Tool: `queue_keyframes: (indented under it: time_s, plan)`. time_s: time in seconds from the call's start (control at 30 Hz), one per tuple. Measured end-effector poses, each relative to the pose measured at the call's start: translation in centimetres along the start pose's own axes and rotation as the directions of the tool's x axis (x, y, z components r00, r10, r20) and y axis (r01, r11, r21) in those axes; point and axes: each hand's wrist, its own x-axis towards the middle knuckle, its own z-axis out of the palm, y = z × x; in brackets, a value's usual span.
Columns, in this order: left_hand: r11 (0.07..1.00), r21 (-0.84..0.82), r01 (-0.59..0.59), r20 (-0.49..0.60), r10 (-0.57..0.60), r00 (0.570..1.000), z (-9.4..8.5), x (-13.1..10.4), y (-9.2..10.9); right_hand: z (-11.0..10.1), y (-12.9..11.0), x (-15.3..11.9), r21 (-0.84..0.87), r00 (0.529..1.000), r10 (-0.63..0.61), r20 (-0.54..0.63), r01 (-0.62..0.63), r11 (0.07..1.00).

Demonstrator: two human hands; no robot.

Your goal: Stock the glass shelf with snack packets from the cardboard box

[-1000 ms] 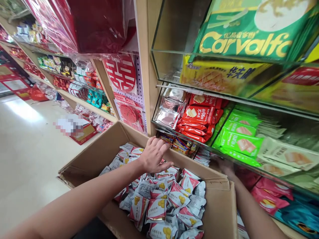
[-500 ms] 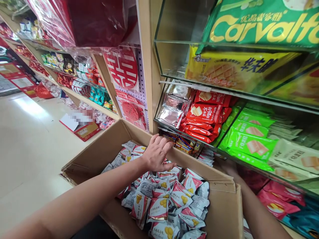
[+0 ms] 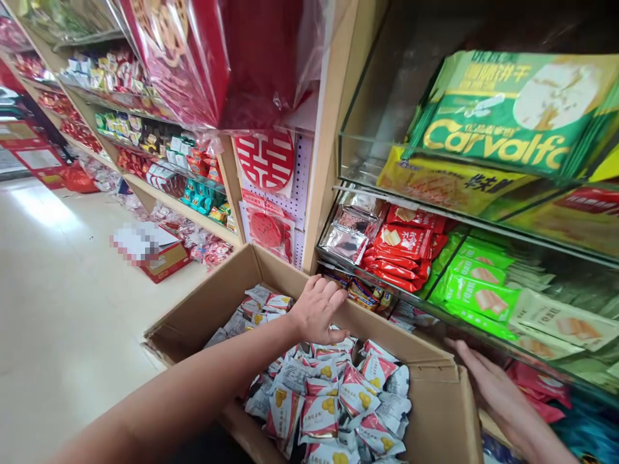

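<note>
A cardboard box (image 3: 435, 412) filled with small white-and-pink snack packets (image 3: 320, 415) stands in front of me. My left hand (image 3: 320, 310) reaches across it. Its fingers curl over the far rim, and the thumb stays on the inner side, above the packets. Just outside the box's right end is my right hand (image 3: 491, 380), with fingers stretched out flat and nothing in it. Its fingertips lie close to the box corner, below the lowest glass shelf edge; whether they touch the cardboard I cannot tell.
Glass-fronted shelves at right hold red packets (image 3: 403, 241), green packets (image 3: 483, 287) and a large Carvalfo bag (image 3: 512, 116). A wooden upright (image 3: 333, 129) stands behind the box. On the floor at left lies a red carton (image 3: 167, 264) beside lower candy shelves.
My right hand has drawn back from beneath the shelf, and its fingers now show beside the box corner. My left hand keeps its hold on the rim. The view has shifted.
</note>
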Motion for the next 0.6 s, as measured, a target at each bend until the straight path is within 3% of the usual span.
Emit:
queue_keyframes:
  time_s: [0.07,0.1,0.13,0.2,0.23,0.3,0.4,0.47,0.6]
  plan:
    - [1.0,-0.006,-0.002,0.004,0.002,1.0,-0.1,-0.2,0.0,-0.3,-1.0,-3.9,-0.076,0.981,-0.139,-0.133,0.13,0.989]
    - [1.0,-0.008,-0.001,0.007,0.001,1.0,-0.2,-0.2,0.1,0.0,-1.6,-5.6,-0.149,0.939,-0.291,-0.182,0.266,0.952]
    - [1.0,-0.008,0.001,0.011,-0.001,1.0,-0.3,-0.4,0.0,0.8,-2.3,-7.0,-0.23,0.864,-0.47,-0.18,0.427,0.874]
    - [1.0,-0.005,-0.006,0.025,0.006,1.0,-0.4,-0.6,0.0,3.4,-3.9,-8.9,-0.314,0.711,-0.702,0.049,0.678,0.665]
    - [1.0,-0.004,-0.012,0.033,0.012,0.999,-0.6,-0.8,0.0,5.2,-4.7,-9.3,-0.318,0.671,-0.71,0.213,0.735,0.599]
    - [1.0,-0.005,-0.023,0.052,0.024,0.998,-0.9,-1.2,-0.1,9.0,-5.8,-9.3,-0.359,0.682,-0.539,0.495,0.725,0.588]
    - [1.0,-0.002,-0.026,0.069,0.026,0.997,-1.4,-1.9,-0.1,14.0,-5.8,-8.0,-0.472,0.697,-0.237,0.677,0.658,0.586]
    - [1.0,-0.001,-0.024,0.068,0.024,0.997,-1.6,-2.3,-0.1,16.2,-4.8,-7.3,-0.52,0.705,-0.162,0.69,0.64,0.566]
    - [0.999,-0.049,-0.021,0.063,0.024,0.998,-1.4,-2.9,-0.4,17.8,-2.2,-6.9,-0.608,0.794,-0.145,0.59,0.555,0.568]
